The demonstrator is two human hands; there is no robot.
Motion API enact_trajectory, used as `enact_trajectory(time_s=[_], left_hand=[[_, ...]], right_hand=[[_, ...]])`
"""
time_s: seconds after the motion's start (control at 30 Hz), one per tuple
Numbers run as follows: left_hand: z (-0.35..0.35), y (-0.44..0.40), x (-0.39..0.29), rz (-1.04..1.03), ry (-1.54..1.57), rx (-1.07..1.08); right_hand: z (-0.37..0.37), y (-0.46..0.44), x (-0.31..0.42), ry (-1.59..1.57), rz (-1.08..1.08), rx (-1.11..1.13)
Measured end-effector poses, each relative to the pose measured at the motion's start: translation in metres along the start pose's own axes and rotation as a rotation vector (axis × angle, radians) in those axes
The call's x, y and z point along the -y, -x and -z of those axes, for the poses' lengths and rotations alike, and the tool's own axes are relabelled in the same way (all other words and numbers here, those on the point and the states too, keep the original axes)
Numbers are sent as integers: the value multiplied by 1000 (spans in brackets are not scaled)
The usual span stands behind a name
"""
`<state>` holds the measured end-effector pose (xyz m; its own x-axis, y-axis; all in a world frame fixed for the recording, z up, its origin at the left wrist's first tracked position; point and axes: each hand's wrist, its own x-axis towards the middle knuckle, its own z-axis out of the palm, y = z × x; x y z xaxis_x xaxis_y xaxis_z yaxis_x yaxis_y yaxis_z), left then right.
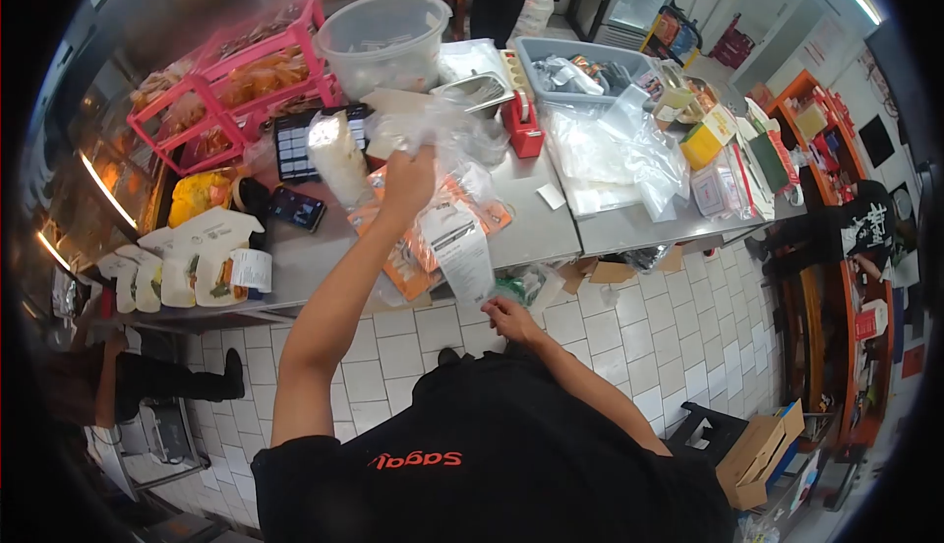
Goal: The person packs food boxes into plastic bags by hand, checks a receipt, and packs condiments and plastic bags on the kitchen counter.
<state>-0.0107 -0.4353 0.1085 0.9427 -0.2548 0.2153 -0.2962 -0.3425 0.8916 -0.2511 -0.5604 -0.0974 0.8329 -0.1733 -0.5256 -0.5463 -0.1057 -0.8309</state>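
Note:
My left hand (410,179) is among thin clear plastic bags (447,135) on the steel counter, its fingers closed on the plastic and partly blurred. Near the counter's front edge, my right hand (511,321) pinches the lower end of a long white printed receipt (456,253). The receipt lies over an orange-and-white printed package (408,266) in clear plastic. Left of my left hand stands a clear-wrapped white stack (337,157). A dark phone (296,209) lies farther left.
Open food boxes (202,263) and pink racks (211,115) are on the left. Behind stand a clear tub (383,46), a red tape dispenser (522,128) and a grey bin (580,66). Plastic bags (615,154) lie right. Other people stand at the back, far left and far right.

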Motion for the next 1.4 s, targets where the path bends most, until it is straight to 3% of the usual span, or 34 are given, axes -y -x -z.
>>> enact_trajectory(time_s=[0.03, 0.1, 0.17, 0.5, 0.7, 0.8, 0.87, 0.93, 1.0, 1.07, 1.13, 1.17, 1.2, 1.27, 1.3, 1.4], left_hand=[[0, -2, 7, -240, -307, -112], [-21, -1, -1, -507, -596, -218], [-20, 19, -79, 464, 767, -58], [-145, 44, -169, 351, 959, 313], [-237, 38, -221, 432, 999, 346], [-283, 39, -236, 418, 1051, 489], [-318, 42, -257, 549, 1010, 483], [-360, 47, -232, 449, 942, 583], [-387, 66, -227, -178, 331, 712], [-414, 92, -260, -628, 274, 842], [-440, 116, -298, -672, 440, 1160], [-440, 124, -327, -152, 501, 1619], [-457, 138, -327, -663, 531, 1403], [-477, 158, -332, -1151, 552, 1135], [-479, 163, -341, -998, 617, 1224], [-506, 188, -347, -843, 765, 1218]], right_hand=[[-1, -7, 4, -54, 50, 5], [11, -19, 16, -119, 107, -16], [30, -21, 42, -85, 260, 70], [185, -9, 52, -463, 409, 57], [295, -4, 45, -690, 446, -97], [341, 5, 37, -826, 437, -229], [377, 17, 28, -900, 437, -355], [427, 41, 14, -926, 437, -526], [486, 82, -6, -848, 455, -691], [528, 145, -6, -395, 606, -706], [527, 193, 34, -398, 592, -702], [524, 206, 34, -396, 571, -693], [520, 213, 29, -397, 529, -687], [516, 217, 6, -409, 405, -713], [516, 222, -6, -420, 344, -738], [519, 254, -36, -427, 154, -857]])
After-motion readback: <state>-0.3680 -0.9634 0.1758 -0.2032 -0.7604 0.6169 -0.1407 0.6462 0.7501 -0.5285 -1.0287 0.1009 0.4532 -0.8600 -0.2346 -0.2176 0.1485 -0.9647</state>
